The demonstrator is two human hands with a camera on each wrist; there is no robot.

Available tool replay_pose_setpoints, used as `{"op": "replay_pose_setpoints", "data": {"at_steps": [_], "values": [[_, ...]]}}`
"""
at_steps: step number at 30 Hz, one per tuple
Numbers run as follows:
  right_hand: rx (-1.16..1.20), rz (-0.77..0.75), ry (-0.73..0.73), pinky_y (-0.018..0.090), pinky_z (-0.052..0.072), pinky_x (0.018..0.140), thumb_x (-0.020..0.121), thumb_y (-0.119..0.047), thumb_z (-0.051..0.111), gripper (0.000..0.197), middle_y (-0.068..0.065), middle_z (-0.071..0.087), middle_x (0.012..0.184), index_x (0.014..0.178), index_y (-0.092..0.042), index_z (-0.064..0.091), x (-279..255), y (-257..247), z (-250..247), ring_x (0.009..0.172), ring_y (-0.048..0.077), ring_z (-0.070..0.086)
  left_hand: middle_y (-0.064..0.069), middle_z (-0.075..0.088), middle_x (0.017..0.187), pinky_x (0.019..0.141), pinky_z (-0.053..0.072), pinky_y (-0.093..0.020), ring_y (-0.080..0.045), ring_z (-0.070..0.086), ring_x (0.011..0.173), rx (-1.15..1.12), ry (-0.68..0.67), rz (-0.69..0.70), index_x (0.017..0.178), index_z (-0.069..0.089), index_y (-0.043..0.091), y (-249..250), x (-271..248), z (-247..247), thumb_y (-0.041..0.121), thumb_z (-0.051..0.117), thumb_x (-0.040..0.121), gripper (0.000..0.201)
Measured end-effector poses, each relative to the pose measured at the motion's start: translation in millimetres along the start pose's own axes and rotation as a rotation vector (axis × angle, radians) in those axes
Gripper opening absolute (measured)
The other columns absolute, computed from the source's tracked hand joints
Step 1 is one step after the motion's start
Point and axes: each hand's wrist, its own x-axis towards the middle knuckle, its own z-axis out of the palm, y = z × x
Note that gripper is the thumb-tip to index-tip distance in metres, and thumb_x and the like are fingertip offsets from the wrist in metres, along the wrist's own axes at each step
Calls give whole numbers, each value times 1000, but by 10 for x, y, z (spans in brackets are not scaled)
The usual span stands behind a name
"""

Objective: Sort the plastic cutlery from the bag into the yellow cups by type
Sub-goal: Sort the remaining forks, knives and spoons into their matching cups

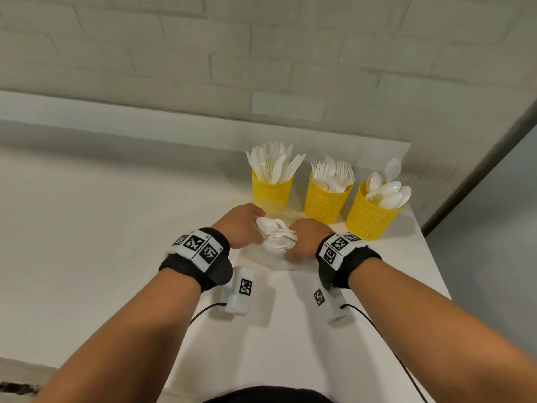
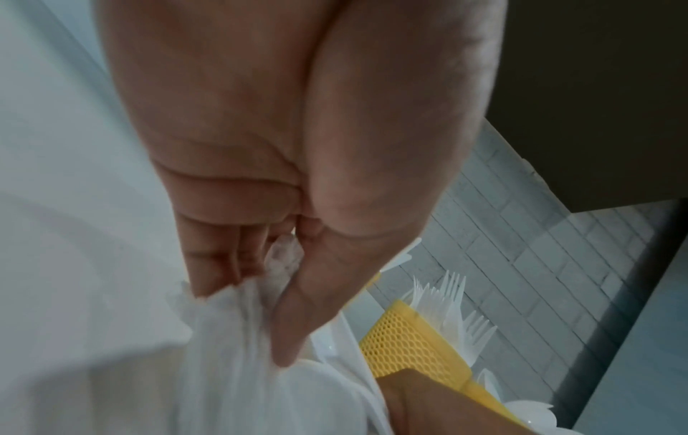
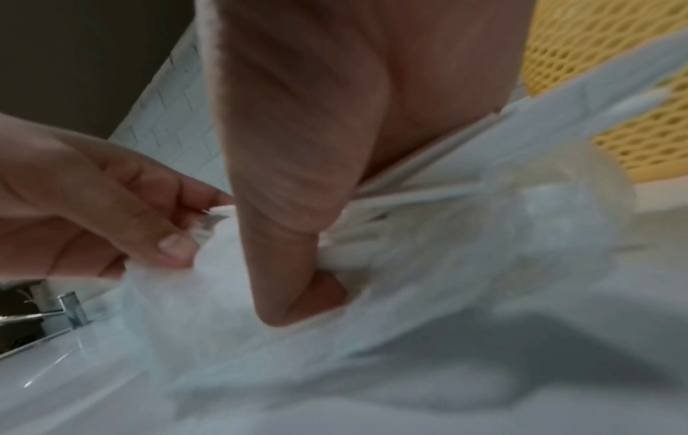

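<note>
Forearms: both of mine reach forward over the white table, each wrist wrapped in a black band with black-and-white coded tags.
Left hand: my fingers and thumb are bunched together, pinching a gathered fold of the clear bag at its left edge; the left wrist view shows the film crumpled between thumb and fingertips.
Right hand: curled down into the bag's right side, my thumb pressed into the film and the thin white handles of cutlery running under my palm; I grip film and handles together, though which pieces I hold I cannot tell.
Bag: lies on the table between my two hands, just in front of the cups, its mouth towards them.
Loose cutlery: a small white heap still in the bag, spoon bowls and some fork tines showing between my hands.
Left cup: yellow mesh, upright, holding knives blade up.
Middle cup: yellow mesh, upright, just beside the first, full of forks tines up.
Right cup: yellow mesh, nearest the table's right edge, holding spoons bowls up.
Wall: pale painted brick behind the table.
</note>
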Motion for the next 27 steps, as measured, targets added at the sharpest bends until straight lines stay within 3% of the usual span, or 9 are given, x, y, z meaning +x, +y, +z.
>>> {"op": "replay_pose_setpoints", "data": {"at_steps": [7, 9, 11, 14, 16, 19, 22, 25, 27], "values": [[347, -94, -8, 26, 40, 73, 80, -22, 71, 24, 6, 63, 97, 100, -10, 64, -43, 77, -107, 87, 21, 55, -5, 55, 116, 79, 43, -26, -19, 53, 98, 11, 50, -34, 115, 63, 23, -106, 68, -151, -8, 53, 82, 46], [451, -89, 20, 26, 40, 67, 80, -16, 70, 11, 3, 60, 87, 86, -13, 62, -74, 118, -124, 82, 20, 54, -6, 57, 120, 77, 43, -26, -20, 54, 99, 29, 96, -58, 100, 66, 24, -125, 82, -186, -7, 54, 82, 38], [512, -73, 53, 23, 39, 59, 79, -13, 70, 18, 0, 56, 79, 73, -21, 54, -90, 148, -130, 76, 19, 52, -6, 56, 125, 79, 42, -25, -22, 55, 108, 87, 111, -69, 93, 68, 24, -129, 77, -182, -6, 54, 82, 36], [536, -95, 94, 24, 39, 59, 77, -12, 71, 21, 3, 56, 76, 70, -22, 53, -95, 158, -154, 72, 20, 52, -6, 55, 132, 89, 43, -24, -23, 54, 119, 148, 99, -84, 104, 72, 22, -104, 59, -128, -5, 49, 85, 41], [534, -98, 85, 25, 38, 60, 76, -12, 71, 21, 2, 56, 75, 69, -21, 53, -109, 158, -177, 71, 19, 51, -6, 57, 129, 90, 45, -25, -23, 57, 113, 100, 122, -98, 105, 71, 20, -100, 41, -120, -4, 49, 84, 38], [495, -66, 0, 24, 38, 60, 77, -12, 70, 15, 2, 55, 76, 73, -15, 56, -140, 180, -192, 72, 18, 51, -7, 59, 118, 70, 45, -24, -19, 57, 82, -85, 199, 6, 93, 65, 21, -87, 13, -157, -1, 58, 80, 27], [408, -86, -52, 22, 39, 62, 78, -15, 71, 15, 4, 58, 86, 87, -12, 59, -168, 177, -180, 80, 20, 53, -8, 52, 114, 59, 41, -25, -20, 50, 75, -136, 227, 175, 100, 53, 23, -13, -18, -182, 0, 63, 76, 34], [404, -117, -29, 19, 39, 61, 78, -14, 72, 18, 5, 59, 88, 91, -11, 61, -189, 161, -190, 81, 20, 54, -7, 57, 115, 70, 47, -29, -21, 54, 82, -129, 174, 193, 122, 49, 24, 16, -14, -165, 1, 65, 79, 51], [438, -121, -5, 20, 40, 62, 78, -12, 73, 19, 5, 59, 87, 93, -10, 61, -204, 183, -195, 82, 20, 54, -8, 62, 119, 83, 48, -30, -23, 59, 97, -4, 128, 170, 129, 55, 20, -19, 1, -144, 4, 59, 85, 47]]}}
